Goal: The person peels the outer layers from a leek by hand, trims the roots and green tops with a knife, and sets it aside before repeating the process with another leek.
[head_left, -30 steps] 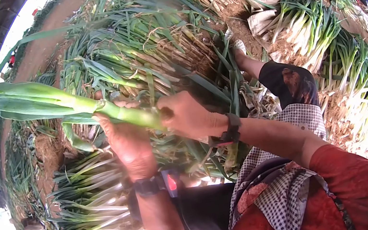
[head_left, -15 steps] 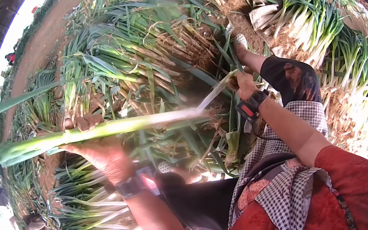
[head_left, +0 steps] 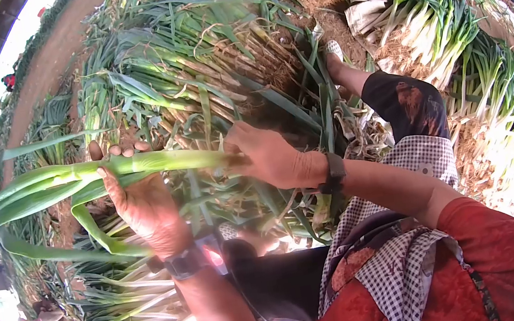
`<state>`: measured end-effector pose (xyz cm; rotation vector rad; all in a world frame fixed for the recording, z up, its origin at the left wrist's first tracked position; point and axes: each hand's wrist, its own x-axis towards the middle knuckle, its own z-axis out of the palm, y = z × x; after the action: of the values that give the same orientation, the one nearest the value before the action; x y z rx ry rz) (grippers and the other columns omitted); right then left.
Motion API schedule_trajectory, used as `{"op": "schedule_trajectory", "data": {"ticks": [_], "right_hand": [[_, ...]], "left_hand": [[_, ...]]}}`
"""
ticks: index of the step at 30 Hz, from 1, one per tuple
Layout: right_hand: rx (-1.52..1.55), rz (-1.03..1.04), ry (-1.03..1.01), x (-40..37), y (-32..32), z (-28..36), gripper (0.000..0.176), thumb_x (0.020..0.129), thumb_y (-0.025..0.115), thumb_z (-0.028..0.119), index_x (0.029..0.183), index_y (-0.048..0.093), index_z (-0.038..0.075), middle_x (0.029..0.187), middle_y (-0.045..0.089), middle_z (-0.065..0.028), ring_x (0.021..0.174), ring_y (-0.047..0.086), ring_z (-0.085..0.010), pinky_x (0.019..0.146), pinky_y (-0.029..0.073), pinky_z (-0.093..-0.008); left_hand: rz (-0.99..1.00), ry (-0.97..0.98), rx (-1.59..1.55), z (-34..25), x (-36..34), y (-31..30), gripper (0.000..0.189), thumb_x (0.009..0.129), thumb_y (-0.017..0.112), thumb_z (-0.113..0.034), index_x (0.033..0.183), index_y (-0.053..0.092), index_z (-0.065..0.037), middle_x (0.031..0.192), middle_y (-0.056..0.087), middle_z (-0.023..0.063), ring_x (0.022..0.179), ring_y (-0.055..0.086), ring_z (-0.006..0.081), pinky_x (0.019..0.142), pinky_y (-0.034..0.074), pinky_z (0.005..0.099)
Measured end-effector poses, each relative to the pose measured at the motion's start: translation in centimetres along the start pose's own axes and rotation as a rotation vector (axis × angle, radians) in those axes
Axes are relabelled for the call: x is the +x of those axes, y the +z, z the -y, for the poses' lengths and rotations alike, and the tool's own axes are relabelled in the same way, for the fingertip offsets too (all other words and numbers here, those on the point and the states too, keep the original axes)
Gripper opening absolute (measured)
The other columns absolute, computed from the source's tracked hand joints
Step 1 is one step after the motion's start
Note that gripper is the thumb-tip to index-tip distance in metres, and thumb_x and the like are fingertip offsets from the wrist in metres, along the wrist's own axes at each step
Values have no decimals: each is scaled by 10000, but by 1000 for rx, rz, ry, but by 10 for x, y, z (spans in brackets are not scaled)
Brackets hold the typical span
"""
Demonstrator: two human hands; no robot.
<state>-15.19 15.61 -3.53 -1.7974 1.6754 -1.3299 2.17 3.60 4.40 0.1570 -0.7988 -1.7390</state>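
Note:
A long green onion (head_left: 185,159) lies crosswise in front of me, its green leaves (head_left: 37,187) spreading and bending down on the left. My left hand (head_left: 149,209) is wrapped around the upper stalk, palm up, with the fingertips showing behind it. At the pale lower end, my right hand (head_left: 270,158) is closed with its fingers pressed together against the stalk. That end is blurred and partly hidden by the fingers.
A large pile of unpeeled green onions (head_left: 185,57) lies ahead. White-stalked green onions (head_left: 151,300) are laid in a row at lower left, with more bundles (head_left: 439,28) at right. Loose peelings (head_left: 362,136) lie by my outstretched leg (head_left: 400,102).
My right hand has moved left, from near my foot, where it pulled a pale strip from the stalk, to the green onion's lower end. The leaves on the left have spread and drooped.

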Motion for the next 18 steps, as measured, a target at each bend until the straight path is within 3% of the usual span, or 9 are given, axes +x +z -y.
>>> {"op": "schedule_trajectory", "data": {"ticks": [3, 7, 9, 12, 15, 18], "right_hand": [[74, -69, -50, -3, 4, -2, 271, 786, 742, 105, 932, 516, 74, 914, 553, -124, 793, 590, -333, 678, 465, -406], [45, -38, -130, -4, 5, -2, 236, 764, 712, 90, 907, 526, 68, 885, 545, -111, 785, 587, -313, 636, 466, -405], [-56, -19, -132, -9, 5, 8, 209, 749, 688, 91, 886, 532, 64, 870, 543, -105, 776, 585, -296, 612, 471, -400], [-371, 50, -363, -13, 3, 12, 180, 724, 646, 114, 869, 548, 70, 859, 547, -89, 750, 579, -252, 579, 478, -384], [-496, 71, -509, -25, 9, 19, 184, 732, 620, 152, 893, 586, 68, 799, 549, -71, 733, 572, -205, 560, 480, -346], [-885, 347, -380, -70, 71, -26, 263, 726, 617, 144, 973, 619, 56, 757, 561, -63, 755, 574, -203, 591, 491, -384]], "left_hand": [[-15, 0, 25, 4, -2, 3, 486, 958, 608, -212, 1399, 431, -110, 1050, 555, 85, 935, 552, 191, 952, 453, 397], [-76, 19, 71, 7, -4, 7, 467, 951, 621, -219, 1373, 449, -116, 1042, 553, 79, 931, 550, 180, 923, 467, 365], [-128, 39, 95, 10, -6, 7, 471, 940, 638, -228, 1358, 458, -107, 1040, 553, 78, 934, 549, 179, 913, 473, 360], [-234, 72, 136, 13, -8, 2, 486, 923, 665, -243, 1332, 470, -68, 1037, 557, 82, 941, 551, 184, 902, 479, 363], [-319, 110, 176, 13, -8, -7, 475, 918, 671, -262, 1288, 492, -23, 1035, 572, 87, 938, 563, 194, 894, 487, 371], [-370, 175, 238, 13, -6, 3, 454, 921, 662, -307, 1228, 519, -4, 1050, 594, 94, 934, 581, 208, 893, 492, 392]]}}
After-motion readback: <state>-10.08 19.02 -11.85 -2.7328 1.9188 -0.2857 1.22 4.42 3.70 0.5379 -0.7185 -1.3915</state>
